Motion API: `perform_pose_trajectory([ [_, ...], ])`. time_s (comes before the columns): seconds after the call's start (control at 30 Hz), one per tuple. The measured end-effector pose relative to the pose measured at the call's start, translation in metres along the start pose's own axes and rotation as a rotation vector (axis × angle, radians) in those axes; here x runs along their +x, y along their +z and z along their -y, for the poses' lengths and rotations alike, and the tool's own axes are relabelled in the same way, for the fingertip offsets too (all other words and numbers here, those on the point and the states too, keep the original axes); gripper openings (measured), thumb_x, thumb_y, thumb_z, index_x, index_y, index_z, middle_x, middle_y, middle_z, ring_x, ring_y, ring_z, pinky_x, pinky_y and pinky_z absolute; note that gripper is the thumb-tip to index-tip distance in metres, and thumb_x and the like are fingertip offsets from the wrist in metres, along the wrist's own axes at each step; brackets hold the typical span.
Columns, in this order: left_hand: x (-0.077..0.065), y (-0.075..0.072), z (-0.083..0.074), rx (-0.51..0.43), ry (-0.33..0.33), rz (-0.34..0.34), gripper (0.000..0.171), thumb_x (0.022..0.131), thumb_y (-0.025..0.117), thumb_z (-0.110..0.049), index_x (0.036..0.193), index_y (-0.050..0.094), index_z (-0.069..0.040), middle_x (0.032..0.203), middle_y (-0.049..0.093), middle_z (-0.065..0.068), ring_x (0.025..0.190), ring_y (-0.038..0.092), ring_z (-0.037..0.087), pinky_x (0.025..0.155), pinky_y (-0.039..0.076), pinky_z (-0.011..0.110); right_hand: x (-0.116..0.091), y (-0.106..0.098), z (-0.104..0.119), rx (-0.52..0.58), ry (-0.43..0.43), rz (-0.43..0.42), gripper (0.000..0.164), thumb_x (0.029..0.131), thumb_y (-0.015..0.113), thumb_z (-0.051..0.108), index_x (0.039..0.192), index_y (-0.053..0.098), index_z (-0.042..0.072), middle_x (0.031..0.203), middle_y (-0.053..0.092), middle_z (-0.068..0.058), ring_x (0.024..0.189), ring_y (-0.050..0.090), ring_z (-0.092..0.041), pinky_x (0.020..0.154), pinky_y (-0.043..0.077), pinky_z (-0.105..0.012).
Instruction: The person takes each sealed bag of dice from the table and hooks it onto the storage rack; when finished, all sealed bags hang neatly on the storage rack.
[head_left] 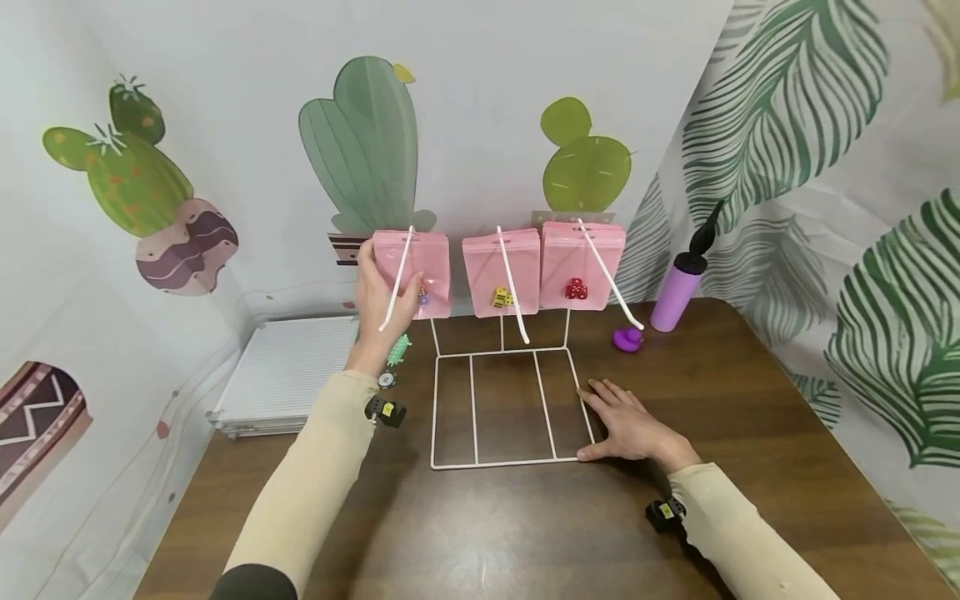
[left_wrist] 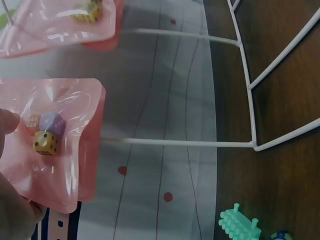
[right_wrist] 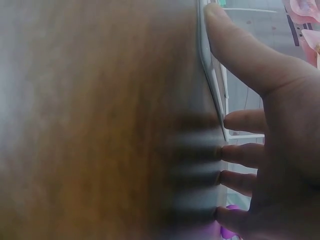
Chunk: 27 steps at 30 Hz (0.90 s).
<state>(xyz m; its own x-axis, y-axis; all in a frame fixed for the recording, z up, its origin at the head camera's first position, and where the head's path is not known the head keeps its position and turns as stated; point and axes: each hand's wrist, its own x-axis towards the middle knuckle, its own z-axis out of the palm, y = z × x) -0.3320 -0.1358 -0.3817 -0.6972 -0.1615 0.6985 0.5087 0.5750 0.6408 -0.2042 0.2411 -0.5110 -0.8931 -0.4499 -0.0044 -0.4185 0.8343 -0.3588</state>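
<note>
A white wire rack (head_left: 513, 463) stands on the table, with pink pouches hanging from its three prongs. My left hand (head_left: 380, 293) pinches the left pink pouch (head_left: 432, 254), thumb on the front and fingers behind. Orange, purple and yellow dice (left_wrist: 46, 143) show through that pouch's front in the left wrist view. Yellow dice show in the middle pouch (head_left: 483, 260), red dice in the right pouch (head_left: 562, 250). My right hand (head_left: 627, 422) rests on the table with fingers spread, thumb and forefinger at the right side of the rack's base.
A stack of clear ribbed panels (head_left: 288, 367) lies at left. Near it are a mint-green studded toy (head_left: 398, 350) and a small round chip (head_left: 386, 380). A purple rubber duck (head_left: 627, 339) and a purple hand pump (head_left: 677, 292) stand at right. A printed cloth (head_left: 480, 108) hangs behind.
</note>
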Motion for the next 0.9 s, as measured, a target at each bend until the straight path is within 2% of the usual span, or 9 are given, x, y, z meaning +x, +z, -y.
perform_pose_trajectory([
  [0.17,0.001,0.001,0.002,0.029,-0.017,-0.016,0.085,0.073,0.082,-0.018,0.142,0.033,-0.013,0.126,0.055,0.018,0.114,0.055,0.033,0.100,0.044,0.046,0.000,-0.001,0.002,0.005,0.011,0.012,0.105,0.070,0.077,0.061,0.148,0.038,0.003,0.152,0.031,-0.029,0.141,0.023,-0.051,0.109,0.021,-0.070],
  [0.3,0.001,0.002,0.000,0.040,0.002,-0.030,0.082,0.074,0.081,-0.020,0.141,0.035,-0.011,0.125,0.055,0.018,0.115,0.053,0.033,0.099,0.044,0.045,0.000,-0.002,0.001,0.004,0.026,0.018,0.105,0.070,0.077,0.061,0.148,0.037,0.004,0.153,0.030,-0.028,0.142,0.021,-0.050,0.110,0.019,-0.070],
  [0.47,-0.003,0.000,0.001,0.136,-0.024,-0.056,0.086,0.075,0.080,-0.034,0.143,0.036,-0.007,0.128,0.041,0.017,0.124,0.037,0.032,0.101,0.036,0.046,0.001,-0.001,-0.001,0.003,0.026,0.024,0.105,0.070,0.077,0.061,0.148,0.037,0.004,0.153,0.030,-0.029,0.142,0.021,-0.050,0.110,0.019,-0.069],
  [0.57,-0.006,-0.003,0.004,0.143,-0.018,-0.054,0.090,0.075,0.079,-0.040,0.145,0.034,-0.005,0.131,0.036,0.017,0.128,0.031,0.031,0.104,0.032,0.048,0.001,0.000,-0.002,-0.001,0.024,0.022,0.105,0.070,0.077,0.062,0.148,0.037,0.003,0.153,0.030,-0.029,0.142,0.022,-0.051,0.110,0.020,-0.070],
  [0.73,-0.009,-0.011,0.008,0.111,0.061,-0.006,0.092,0.077,0.078,-0.041,0.147,0.034,-0.001,0.136,0.039,0.020,0.130,0.033,0.032,0.109,0.030,0.050,0.002,0.000,-0.003,0.001,0.030,0.022,0.105,0.070,0.076,0.062,0.148,0.037,0.004,0.153,0.030,-0.028,0.142,0.022,-0.050,0.110,0.020,-0.070],
  [0.9,-0.015,-0.023,0.011,0.156,0.083,0.092,0.091,0.079,0.076,-0.040,0.149,0.032,-0.001,0.143,0.039,0.021,0.135,0.034,0.033,0.111,0.029,0.053,0.001,-0.001,-0.003,-0.001,0.031,0.020,0.105,0.070,0.077,0.062,0.148,0.038,0.003,0.153,0.030,-0.028,0.142,0.022,-0.050,0.109,0.020,-0.070],
])
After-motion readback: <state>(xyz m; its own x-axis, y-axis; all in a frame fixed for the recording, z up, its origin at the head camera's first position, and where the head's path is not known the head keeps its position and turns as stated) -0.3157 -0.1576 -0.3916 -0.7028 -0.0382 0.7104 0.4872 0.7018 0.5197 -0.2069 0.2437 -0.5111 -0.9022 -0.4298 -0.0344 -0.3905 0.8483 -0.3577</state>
